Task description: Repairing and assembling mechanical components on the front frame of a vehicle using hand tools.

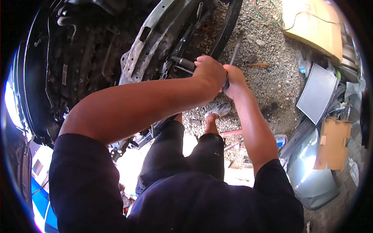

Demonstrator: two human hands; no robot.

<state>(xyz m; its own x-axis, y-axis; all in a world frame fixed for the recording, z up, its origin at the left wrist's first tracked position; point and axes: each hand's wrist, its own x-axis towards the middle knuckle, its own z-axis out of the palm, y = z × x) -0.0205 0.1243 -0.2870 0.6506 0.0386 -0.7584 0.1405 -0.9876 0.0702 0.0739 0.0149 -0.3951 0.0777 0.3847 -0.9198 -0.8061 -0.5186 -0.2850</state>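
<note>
My left hand [210, 74] is closed in a fist in front of the car's front end. A dark grey cylindrical piece [183, 61] with a thin bar below it shows at its left side. I cannot tell whether the fist grips that piece. Right against it, my right hand [235, 82] is wrapped round a long dark rod-like tool [235, 52], which points away over the gravel. The tool's far end is blurred and its kind is unclear. A scraped grey metal crossmember [139, 64] and a small coil spring [164, 68] lie left of my hands.
A dark curved bumper bar [225, 33] runs beyond my hands. On the gravel [268, 79] are an orange-handled tool [259, 64] and my shoe [218, 110]. To the right stand a framed grey panel [318, 92], a silver body panel [311, 182] and cardboard [332, 143].
</note>
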